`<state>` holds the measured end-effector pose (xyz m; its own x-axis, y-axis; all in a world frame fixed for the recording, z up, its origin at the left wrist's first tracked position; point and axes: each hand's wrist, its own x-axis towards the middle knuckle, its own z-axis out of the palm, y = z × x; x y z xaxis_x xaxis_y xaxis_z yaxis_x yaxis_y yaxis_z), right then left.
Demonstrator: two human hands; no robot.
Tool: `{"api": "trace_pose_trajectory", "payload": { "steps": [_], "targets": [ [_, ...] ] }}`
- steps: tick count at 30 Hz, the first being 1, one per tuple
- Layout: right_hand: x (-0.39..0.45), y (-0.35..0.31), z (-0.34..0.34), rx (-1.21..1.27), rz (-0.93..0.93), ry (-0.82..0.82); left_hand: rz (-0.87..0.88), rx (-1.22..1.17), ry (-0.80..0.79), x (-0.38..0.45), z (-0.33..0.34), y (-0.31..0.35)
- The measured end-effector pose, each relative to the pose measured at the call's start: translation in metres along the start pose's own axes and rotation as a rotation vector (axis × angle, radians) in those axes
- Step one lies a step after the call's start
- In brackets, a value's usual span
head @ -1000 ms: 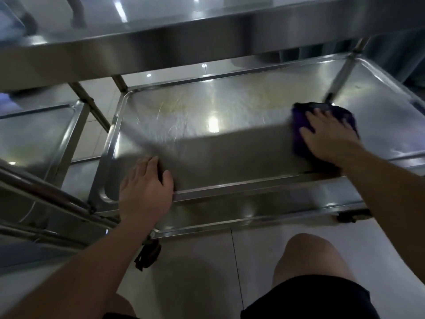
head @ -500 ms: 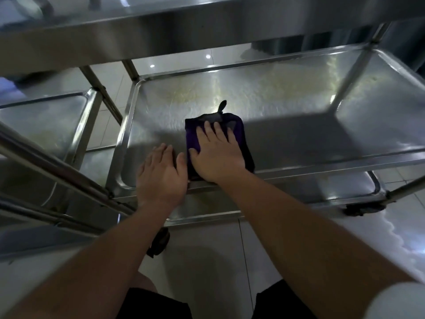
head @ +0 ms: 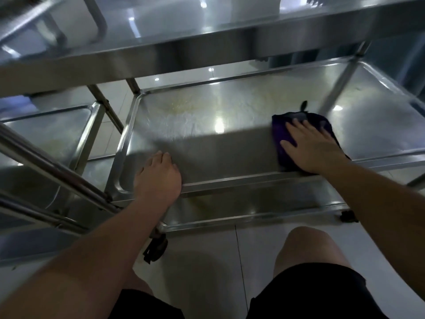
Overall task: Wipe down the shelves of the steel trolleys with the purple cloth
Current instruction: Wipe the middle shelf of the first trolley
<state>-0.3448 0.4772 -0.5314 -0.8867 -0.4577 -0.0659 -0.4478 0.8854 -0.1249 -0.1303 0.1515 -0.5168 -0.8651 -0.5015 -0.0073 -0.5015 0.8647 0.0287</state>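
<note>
The purple cloth (head: 279,132) lies flat on the middle shelf (head: 207,125) of the steel trolley, right of centre. My right hand (head: 310,146) presses on it with fingers spread and straight. My left hand (head: 158,178) rests on the shelf's front rim near the left corner, fingers lying over the edge. Dried yellowish stains show on the far half of the shelf. The trolley's top shelf (head: 184,51) overhangs the view, and its bottom shelf (head: 253,206) shows below the rim.
A second steel trolley (head: 50,134) stands close on the left, its push bars (head: 53,173) crossing the lower left. Black castors (head: 156,247) sit on the tiled floor under the front corners. My bare knees and black shorts fill the bottom of the view.
My right hand slid the cloth from the right of the shelf to beside my left hand, then back to the right. My left hand stayed on the front rim.
</note>
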Motion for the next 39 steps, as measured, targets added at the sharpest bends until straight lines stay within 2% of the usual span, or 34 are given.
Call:
{"api": "trace_pose_trajectory", "payload": {
  "steps": [3, 7, 10, 12, 20, 25, 29, 33, 36, 39],
  "targets": [
    [0.001, 0.017, -0.001, -0.006, 0.051, -0.004, 0.084, 0.148, -0.014, 0.0, -0.013, 0.03],
    [0.0, 0.016, -0.001, 0.015, 0.026, -0.011, 0.294, 0.038, 0.044, -0.007, -0.007, 0.11],
    [-0.001, 0.033, -0.005, 0.02, 0.02, -0.023, 0.367, -0.14, 0.06, -0.01, 0.009, 0.172],
    [-0.002, 0.054, -0.009, 0.02, 0.045, -0.023, 0.411, -0.135, 0.067, -0.007, 0.02, 0.195],
    [0.002, 0.188, -0.033, 0.01, 0.282, -0.035, 0.395, -0.116, 0.064, -0.001, 0.034, 0.194],
    [0.001, 0.25, -0.046, -0.015, 0.473, 0.03, 0.389, -0.112, 0.066, -0.005, 0.033, 0.192],
    [-0.007, 0.241, -0.044, 0.008, 0.626, 0.086, 0.371, -0.111, 0.073, -0.006, 0.034, 0.196],
    [-0.027, 0.199, -0.042, 0.026, 0.661, 0.06, 0.373, -0.124, 0.074, -0.005, 0.035, 0.197],
    [-0.048, 0.154, -0.033, 0.022, 0.563, 0.083, 0.385, -0.126, 0.059, -0.004, 0.034, 0.197],
    [-0.065, 0.107, -0.021, -0.043, 0.341, 0.126, 0.395, -0.135, 0.036, -0.004, 0.031, 0.198]
  ]
}}
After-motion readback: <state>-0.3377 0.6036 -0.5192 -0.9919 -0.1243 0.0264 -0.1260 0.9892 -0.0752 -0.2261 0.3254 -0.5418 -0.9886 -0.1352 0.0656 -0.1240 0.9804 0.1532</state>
